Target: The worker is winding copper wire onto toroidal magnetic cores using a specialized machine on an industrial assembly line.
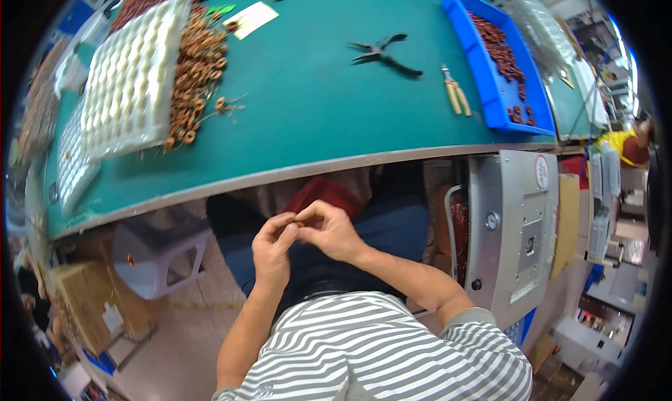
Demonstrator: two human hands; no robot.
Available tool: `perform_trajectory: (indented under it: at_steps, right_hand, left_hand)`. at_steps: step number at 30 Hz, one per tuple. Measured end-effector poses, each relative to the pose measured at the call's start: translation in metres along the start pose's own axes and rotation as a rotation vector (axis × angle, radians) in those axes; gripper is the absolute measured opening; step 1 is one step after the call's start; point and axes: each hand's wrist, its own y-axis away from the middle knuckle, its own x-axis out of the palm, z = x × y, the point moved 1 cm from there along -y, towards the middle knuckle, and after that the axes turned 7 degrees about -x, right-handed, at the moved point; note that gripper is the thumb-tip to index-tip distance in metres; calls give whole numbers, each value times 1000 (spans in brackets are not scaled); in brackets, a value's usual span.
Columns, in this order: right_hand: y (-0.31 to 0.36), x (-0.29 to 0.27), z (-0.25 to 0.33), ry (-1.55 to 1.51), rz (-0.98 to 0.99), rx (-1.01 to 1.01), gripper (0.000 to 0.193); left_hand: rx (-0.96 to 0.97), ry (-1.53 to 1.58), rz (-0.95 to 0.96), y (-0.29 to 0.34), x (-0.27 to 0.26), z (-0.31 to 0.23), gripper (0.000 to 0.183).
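My left hand [274, 245] and my right hand [332, 231] meet over my lap, just off the near edge of the table. Fingertips of both are pinched together around a small reddish-brown wire coil [300, 224], which the fingers mostly cover. On the green tabletop [301, 100] ahead, a heap of copper-coloured ring coils [198, 68] with thin wire ends lies at the left. One loose ring coil [221, 105] sits beside that heap. Dark-handled pliers [381, 54] lie spread apart farther back, and a small yellow-handled cutter [455, 92] rests to their right.
A white moulded tray [133, 79] leans against the heap at the left. The blue bin [490, 96] at the right holds several dark red coils. A yellowish paper [252, 19] lies at the back. Below the table stand a grey stool [150, 250] and a metal machine [507, 226].
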Motion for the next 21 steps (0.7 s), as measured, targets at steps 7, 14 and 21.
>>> perform_trajectory:
  at_steps: [7,14,21]
  right_hand:
    - [11,-23,22,133,-83,-130,17]
    - [28,-42,56,208,-181,-206,18]
    - [32,-48,58,189,-156,-160,21]
  left_hand:
    - [126,-59,-49,-3,39,12,13]
    - [178,-68,-19,-1,72,19,11]
    - [157,-57,51,-4,72,18,11]
